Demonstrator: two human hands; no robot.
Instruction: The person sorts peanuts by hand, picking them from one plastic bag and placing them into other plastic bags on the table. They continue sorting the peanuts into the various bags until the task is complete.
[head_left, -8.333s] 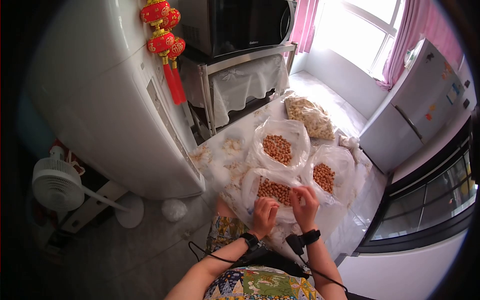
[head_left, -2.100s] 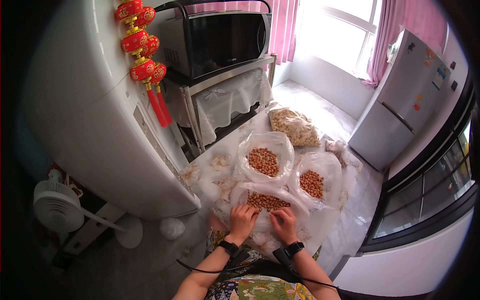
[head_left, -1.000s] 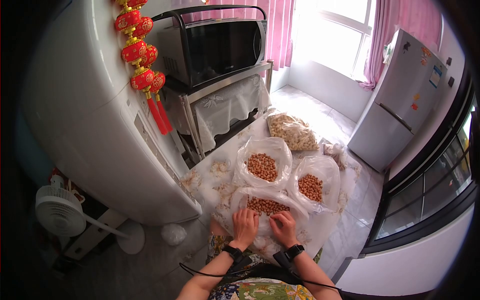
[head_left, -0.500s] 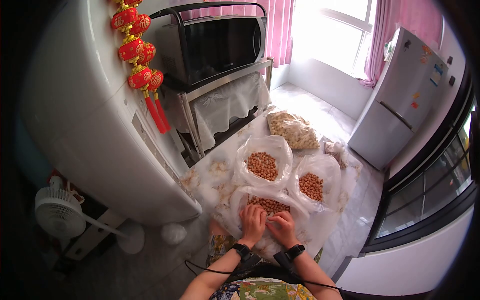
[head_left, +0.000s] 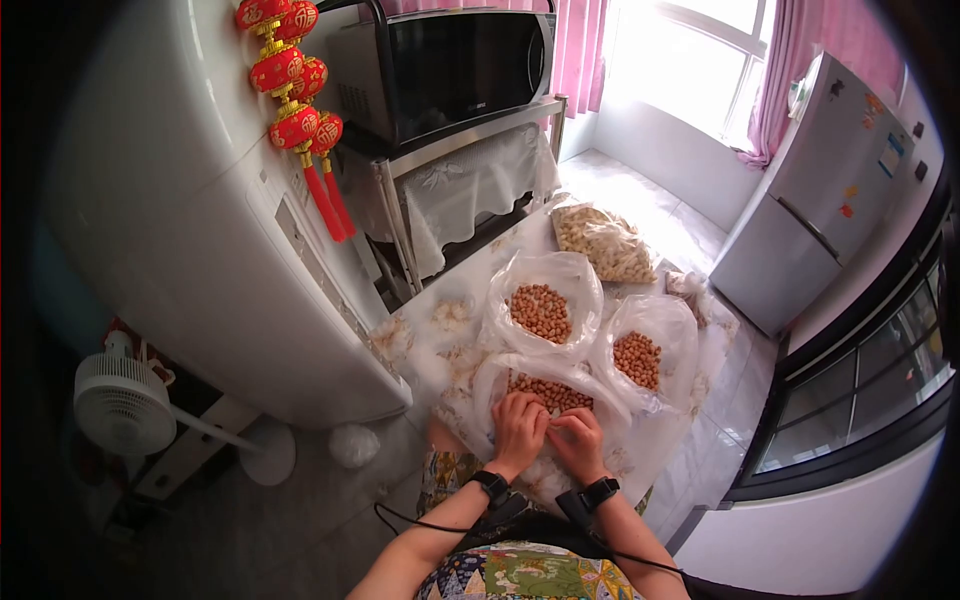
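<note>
My left hand (head_left: 519,430) and my right hand (head_left: 577,441) meet at the near edge of an open clear plastic bag (head_left: 488,385), fingertips almost touching. Both have their fingers curled in a pinch; whatever is between them is too small to make out, though a pale speck shows there. Inside this bag lie small round reddish-brown kernels (head_left: 562,393), like shelled peanuts, partly covered by my fingers. Behind it stands a second open bag (head_left: 580,283) with similar kernels (head_left: 540,313). A third open bag (head_left: 677,322), also with kernels (head_left: 637,360), is to the right.
A large bag of pale tan pieces (head_left: 605,245) lies at the back of the table (head_left: 415,325), with a smaller bag (head_left: 686,290) beside it. A microwave (head_left: 465,75) on a metal rack, a fridge (head_left: 810,200) and a white fan (head_left: 125,403) stand around.
My head view has shifted, so the whole scene sits slightly higher and further right. Both hands stay pinched together over the near bag, with small shifts of the fingers.
</note>
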